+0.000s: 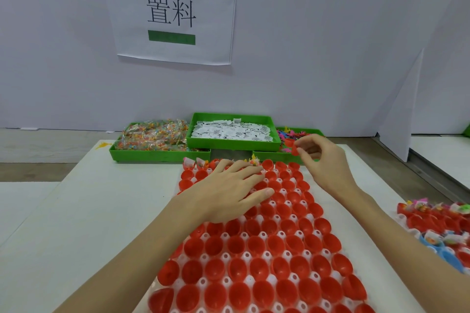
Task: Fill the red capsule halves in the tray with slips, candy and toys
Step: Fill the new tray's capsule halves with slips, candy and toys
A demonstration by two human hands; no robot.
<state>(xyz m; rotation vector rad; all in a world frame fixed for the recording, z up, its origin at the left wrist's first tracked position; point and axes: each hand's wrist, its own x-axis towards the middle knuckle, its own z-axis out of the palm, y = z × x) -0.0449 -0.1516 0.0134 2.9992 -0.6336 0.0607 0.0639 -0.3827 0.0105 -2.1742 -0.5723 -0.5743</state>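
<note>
A white tray [203, 281] holding many open red capsule halves [256, 245] lies in front of me. My left hand [229, 189] rests flat with straight fingers on the tray's far left part. My right hand [321, 160] hovers above the tray's far right corner and pinches a small red piece [292, 146], likely a capsule half, between thumb and fingers. A few halves in the far row [195, 163] hold slips and candy. Behind stand three green bins: candy packets [152, 136], white slips [230, 132] and colourful toys [287, 133].
A second tray [437, 226] with filled red and blue capsules sits at the right edge. A white wall with a paper sign [173, 15] rises behind the bins. A white partition [399, 119] stands at right. A small orange toy [103, 145] lies left of the bins.
</note>
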